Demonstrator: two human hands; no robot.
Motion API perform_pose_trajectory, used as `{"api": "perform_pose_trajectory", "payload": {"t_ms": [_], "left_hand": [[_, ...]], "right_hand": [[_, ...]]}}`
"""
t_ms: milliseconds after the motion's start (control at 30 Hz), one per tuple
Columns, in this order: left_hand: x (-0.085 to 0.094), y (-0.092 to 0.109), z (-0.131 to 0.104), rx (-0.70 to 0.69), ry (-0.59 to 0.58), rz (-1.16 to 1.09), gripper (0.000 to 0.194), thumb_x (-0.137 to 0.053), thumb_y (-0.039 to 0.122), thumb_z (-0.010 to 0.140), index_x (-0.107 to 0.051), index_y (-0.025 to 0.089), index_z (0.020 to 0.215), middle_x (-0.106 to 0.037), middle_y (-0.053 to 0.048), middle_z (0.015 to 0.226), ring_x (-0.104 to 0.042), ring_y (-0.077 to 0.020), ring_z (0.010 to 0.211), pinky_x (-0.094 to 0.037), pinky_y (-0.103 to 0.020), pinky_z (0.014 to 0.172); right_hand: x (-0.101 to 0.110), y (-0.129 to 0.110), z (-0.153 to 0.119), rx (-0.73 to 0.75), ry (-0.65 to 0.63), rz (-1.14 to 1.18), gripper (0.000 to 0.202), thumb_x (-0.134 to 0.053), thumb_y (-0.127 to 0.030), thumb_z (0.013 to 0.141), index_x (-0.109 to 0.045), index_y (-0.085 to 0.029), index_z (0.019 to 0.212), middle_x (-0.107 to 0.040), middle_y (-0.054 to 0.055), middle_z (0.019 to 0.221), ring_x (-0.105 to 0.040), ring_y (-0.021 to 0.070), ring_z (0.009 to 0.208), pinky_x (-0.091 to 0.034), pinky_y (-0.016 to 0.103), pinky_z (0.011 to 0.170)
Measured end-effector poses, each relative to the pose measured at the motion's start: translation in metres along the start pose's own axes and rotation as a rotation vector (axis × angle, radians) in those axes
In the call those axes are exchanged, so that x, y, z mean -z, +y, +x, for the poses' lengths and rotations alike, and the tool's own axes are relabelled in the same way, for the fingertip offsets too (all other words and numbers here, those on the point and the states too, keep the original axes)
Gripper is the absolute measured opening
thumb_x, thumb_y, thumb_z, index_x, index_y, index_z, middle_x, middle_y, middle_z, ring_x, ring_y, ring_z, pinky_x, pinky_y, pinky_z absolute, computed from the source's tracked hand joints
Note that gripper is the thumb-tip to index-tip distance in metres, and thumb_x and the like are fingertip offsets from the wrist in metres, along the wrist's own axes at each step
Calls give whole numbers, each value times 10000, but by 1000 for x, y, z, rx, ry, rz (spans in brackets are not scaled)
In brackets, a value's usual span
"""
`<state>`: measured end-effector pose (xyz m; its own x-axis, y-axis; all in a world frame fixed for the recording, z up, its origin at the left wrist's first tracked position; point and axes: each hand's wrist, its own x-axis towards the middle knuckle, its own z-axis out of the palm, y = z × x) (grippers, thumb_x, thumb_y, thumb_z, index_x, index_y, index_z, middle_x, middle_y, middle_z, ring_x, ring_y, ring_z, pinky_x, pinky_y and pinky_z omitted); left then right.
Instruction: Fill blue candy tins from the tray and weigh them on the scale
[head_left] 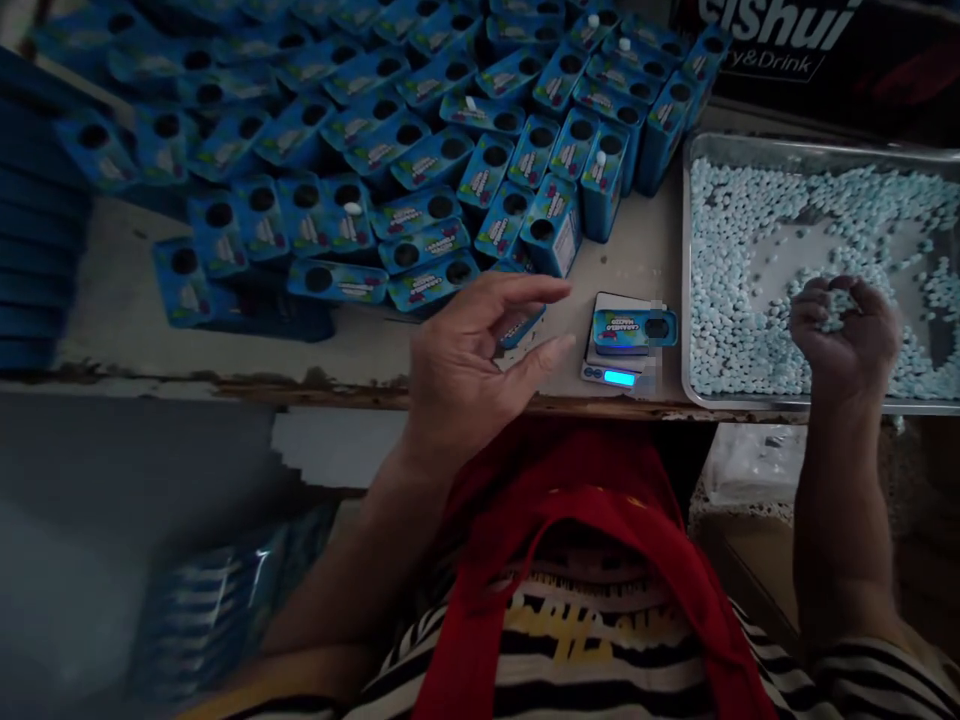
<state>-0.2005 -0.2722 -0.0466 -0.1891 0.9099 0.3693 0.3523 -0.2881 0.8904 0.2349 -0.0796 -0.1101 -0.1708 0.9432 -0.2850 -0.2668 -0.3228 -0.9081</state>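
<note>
My left hand [487, 350] hovers over the front of the table, thumb and fingers apart with nothing between them. Just right of it, a blue candy tin [621, 330] with a dark round hole rests on a small digital scale [592, 374], whose display glows blue. My right hand [847, 335] is above the metal tray [687, 300], palm up, fingers curled around some small pale candies [838, 308]. More pale blue and white candies [731, 340] lie spread in that tray. A tin partly hidden behind my left hand stands close to its fingers.
Many similar blue tins [424, 160] crowd the table's back and left, a few with a white candy on top. A dark printed carton [787, 70] stands behind the tray. Blue stacked pieces [37, 220] are at far left. The worn table edge [330, 388] runs across the front.
</note>
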Motion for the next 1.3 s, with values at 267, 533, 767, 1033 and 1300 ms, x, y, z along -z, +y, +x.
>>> {"api": "perform_pose_trajectory", "payload": {"t_ms": [267,533,767,1033,1300], "left_hand": [[-7,-4,7,-53,-92,80,361,-865,389,1009,-779,345,1357,-788,-42,1333,-757,-281,1295,-646,-466,1170],[-38,-42,-10,157,-130,-160,867,-1041,402,812,-578,313,1540,-703,-98,1517,-671,-330,1479,-596,-522,1242],[-51,-54,-8,286,-140,-195,784,-1060,423,764,-635,256,1402,-726,-120,1484,-686,-321,1450,-590,-494,1232],[-44,-49,-7,181,-183,-93,599,-989,426,877,-724,218,1372,-768,-112,1396,-751,-283,1302,-597,-444,1204],[-48,-41,-1,159,-223,-83,585,-990,279,861,-731,221,1383,-767,-102,1403,-746,-277,1315,-610,-404,1178]], "right_hand": [[-52,11,-19,-248,18,1132,308,-564,-536,1112,-698,-345,911,-637,46,774,-544,213,588,-403,346,442],[-66,23,-10,-241,-71,836,248,-690,-416,1040,-619,-288,840,-662,-21,767,-412,120,487,-282,238,394],[-87,22,-13,90,-186,97,345,-794,-530,985,-630,-299,788,-620,-7,761,-355,152,541,-295,284,462],[-113,8,-27,432,180,-866,234,-708,-480,969,-720,-278,851,-748,66,869,-688,262,808,-575,439,811],[-110,7,-38,539,222,-1251,206,-693,-235,943,-893,-254,990,-869,55,987,-842,318,982,-647,498,963]]}}
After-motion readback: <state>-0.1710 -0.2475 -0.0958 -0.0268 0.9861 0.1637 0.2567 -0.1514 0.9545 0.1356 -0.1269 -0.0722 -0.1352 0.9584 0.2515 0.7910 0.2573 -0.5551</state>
